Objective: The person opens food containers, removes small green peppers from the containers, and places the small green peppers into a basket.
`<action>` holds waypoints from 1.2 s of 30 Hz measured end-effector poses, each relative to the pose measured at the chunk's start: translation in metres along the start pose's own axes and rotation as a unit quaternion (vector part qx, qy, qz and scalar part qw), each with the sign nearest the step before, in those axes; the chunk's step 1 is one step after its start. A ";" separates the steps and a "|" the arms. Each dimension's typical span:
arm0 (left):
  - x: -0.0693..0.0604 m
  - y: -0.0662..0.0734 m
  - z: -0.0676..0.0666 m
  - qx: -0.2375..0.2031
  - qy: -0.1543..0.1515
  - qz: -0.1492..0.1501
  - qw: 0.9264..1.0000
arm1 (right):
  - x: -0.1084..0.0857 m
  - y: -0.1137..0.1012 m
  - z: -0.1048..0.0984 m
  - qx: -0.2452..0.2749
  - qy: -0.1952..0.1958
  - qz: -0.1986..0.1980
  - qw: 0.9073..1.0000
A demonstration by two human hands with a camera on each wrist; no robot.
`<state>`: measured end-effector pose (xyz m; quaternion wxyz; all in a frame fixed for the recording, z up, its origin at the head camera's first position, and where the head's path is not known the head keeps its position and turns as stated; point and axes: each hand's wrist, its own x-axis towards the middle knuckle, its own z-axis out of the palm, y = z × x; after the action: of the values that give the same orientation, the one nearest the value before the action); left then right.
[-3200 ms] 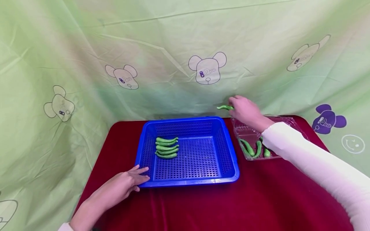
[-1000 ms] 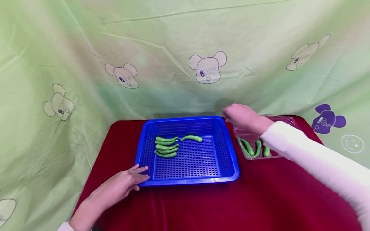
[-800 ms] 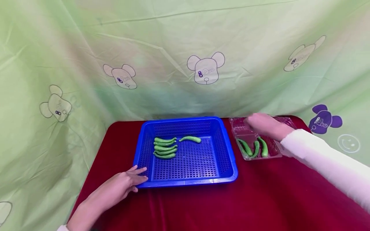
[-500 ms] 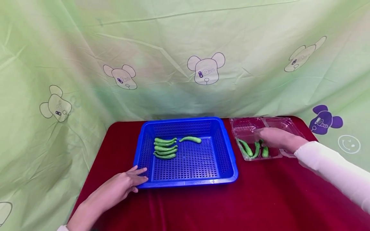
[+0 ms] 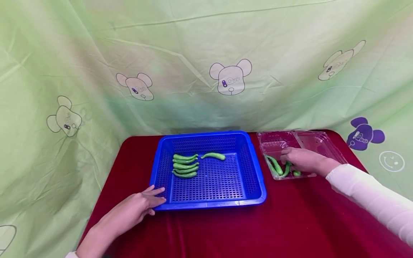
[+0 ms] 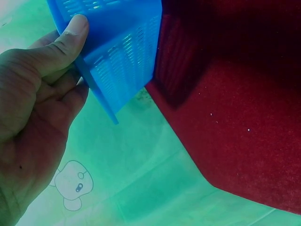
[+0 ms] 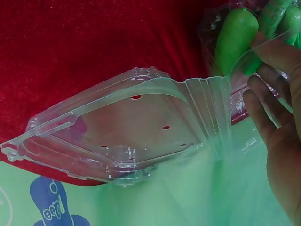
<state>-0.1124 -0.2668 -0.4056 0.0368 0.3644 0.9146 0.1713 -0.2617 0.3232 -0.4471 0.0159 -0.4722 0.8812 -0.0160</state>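
Observation:
My left hand [image 5: 142, 202] holds the blue basket [image 5: 209, 204] at its front left corner; in the left wrist view the thumb of that hand [image 6: 51, 75] lies over the rim [image 6: 99, 96]. Inside, several green peppers [image 5: 185, 166] lie stacked in a column at the left, and a single one [image 5: 214, 156] lies apart at the back. My right hand [image 5: 303, 159] is down in the clear plastic box [image 5: 274, 138], pinching a green pepper [image 5: 297, 173], which it partly hides. In the right wrist view the right hand [image 7: 282, 99] has its thumb against that pepper [image 7: 237, 37].
Other green peppers [image 5: 274, 165] lie in the left part of the box, beside the right hand. The box's open lid [image 5: 314, 141] rests on its right side. Red cloth [image 5: 226, 233] covers the table, and a green printed curtain [image 5: 180, 71] hangs behind it.
The right hand laid a pepper at the basket's back, returned to the box and lowered onto a pepper there. The left hand has stayed at the basket's corner.

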 end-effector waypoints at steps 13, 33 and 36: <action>0.000 -0.001 0.002 0.000 0.010 0.012 1.000 | 0.031 -0.025 0.004 0.093 -0.016 0.185 0.978; 0.003 -0.002 0.000 0.009 -0.006 0.011 1.000 | 0.080 -0.014 -0.062 0.106 0.104 0.283 0.948; 0.002 -0.002 0.000 0.010 -0.005 0.010 1.000 | 0.102 -0.026 -0.080 0.108 0.123 0.258 0.952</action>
<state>-0.1148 -0.2671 -0.4060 0.0361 0.3747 0.9123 0.1610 -0.2996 0.2251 -0.3671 -0.0385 -0.2186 0.9611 -0.1644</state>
